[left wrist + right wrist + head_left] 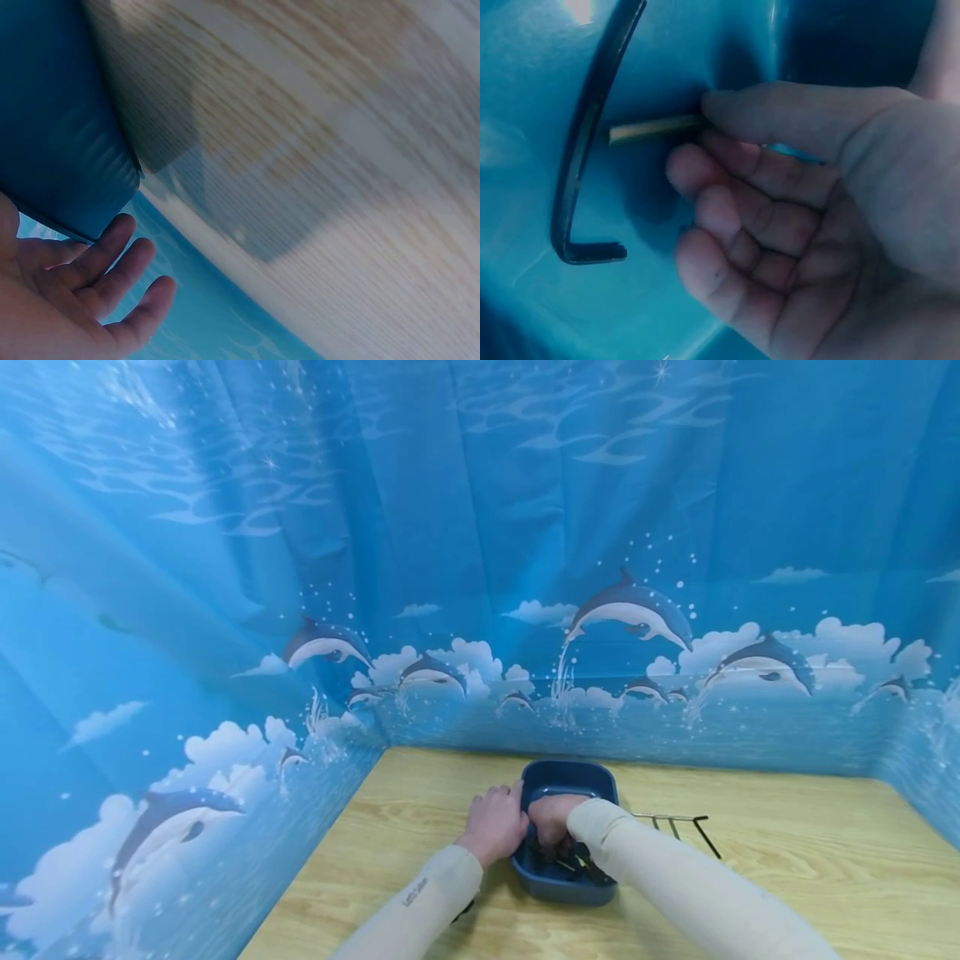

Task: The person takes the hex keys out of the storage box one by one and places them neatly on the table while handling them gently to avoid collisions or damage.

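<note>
A dark blue bin (567, 891) stands on the table, with several dark thin tools in its near part. My right hand (557, 820) reaches down inside it. In the right wrist view, thumb and index finger of my right hand (780, 202) pinch a short brass-coloured rod (652, 130); its other end is hidden by the fingers. A black L-shaped hex key (574, 172) lies on the bin floor beside it. My left hand (497, 823) rests at the bin's left rim; in the left wrist view its fingers (112, 277) are spread, loosely bent, by the bin's wall (60, 120).
Right of the bin, several thin L-shaped rods (675, 817) lie on the wooden table (810, 860). A small dark object (464, 910) shows partly beside my left sleeve. A blue dolphin-print curtain (480, 568) surrounds the table at the back and left.
</note>
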A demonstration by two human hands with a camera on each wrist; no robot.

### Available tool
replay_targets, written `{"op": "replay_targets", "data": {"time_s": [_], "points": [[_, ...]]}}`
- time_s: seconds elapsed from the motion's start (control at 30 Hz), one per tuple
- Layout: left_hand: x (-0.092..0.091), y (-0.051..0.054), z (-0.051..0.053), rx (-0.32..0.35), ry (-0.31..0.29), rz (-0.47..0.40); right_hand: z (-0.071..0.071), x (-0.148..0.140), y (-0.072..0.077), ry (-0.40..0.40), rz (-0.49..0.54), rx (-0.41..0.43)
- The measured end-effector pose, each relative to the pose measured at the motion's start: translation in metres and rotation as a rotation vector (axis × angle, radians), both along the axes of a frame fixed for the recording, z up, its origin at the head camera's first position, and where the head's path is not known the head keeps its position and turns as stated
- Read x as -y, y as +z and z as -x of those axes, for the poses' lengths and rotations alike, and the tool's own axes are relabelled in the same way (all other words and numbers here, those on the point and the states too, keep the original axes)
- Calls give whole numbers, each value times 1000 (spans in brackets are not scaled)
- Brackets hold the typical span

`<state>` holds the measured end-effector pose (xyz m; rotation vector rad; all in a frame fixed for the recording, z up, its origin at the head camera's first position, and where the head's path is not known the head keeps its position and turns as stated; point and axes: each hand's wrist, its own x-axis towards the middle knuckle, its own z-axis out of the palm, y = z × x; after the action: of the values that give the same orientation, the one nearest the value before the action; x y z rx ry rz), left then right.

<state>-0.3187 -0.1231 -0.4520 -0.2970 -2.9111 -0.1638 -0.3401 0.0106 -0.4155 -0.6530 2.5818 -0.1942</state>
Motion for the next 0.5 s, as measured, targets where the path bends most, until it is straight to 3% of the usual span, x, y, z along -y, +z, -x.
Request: {"op": "replay_targets", "data": {"time_s": [0.5], "points": [[1, -2, -1, -54, -14, 11, 2, -26, 21, 25, 35, 31]]}}
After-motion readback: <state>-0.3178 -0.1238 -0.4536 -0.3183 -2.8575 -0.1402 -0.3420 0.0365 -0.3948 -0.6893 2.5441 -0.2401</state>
